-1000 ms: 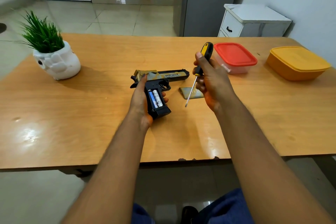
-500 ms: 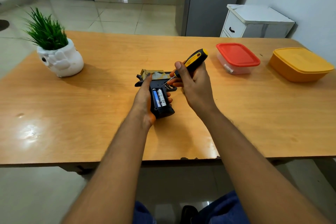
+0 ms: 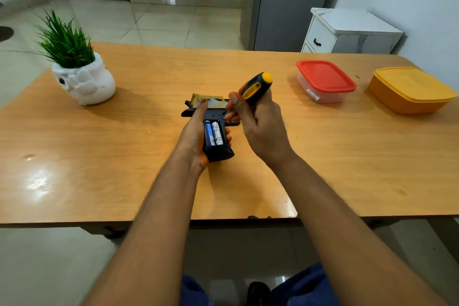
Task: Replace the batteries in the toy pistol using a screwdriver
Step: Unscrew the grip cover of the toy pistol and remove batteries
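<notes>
While it lies near the middle of the tabletop (image 3: 124, 146), the toy pistol (image 3: 216, 117) has its grip compartment open, showing a blue battery (image 3: 208, 133) and a white battery (image 3: 217, 132) side by side. The left hand (image 3: 192, 136) wraps around the grip from the left, forefinger stretched along the frame. The right hand (image 3: 260, 126) is closed around the black-and-yellow screwdriver (image 3: 253, 88), whose thin tip points at the far end of the batteries. Far left stands a potted plant (image 3: 79, 67); far right sit a red-lidded box (image 3: 324, 81) and an orange box (image 3: 409, 90).
</notes>
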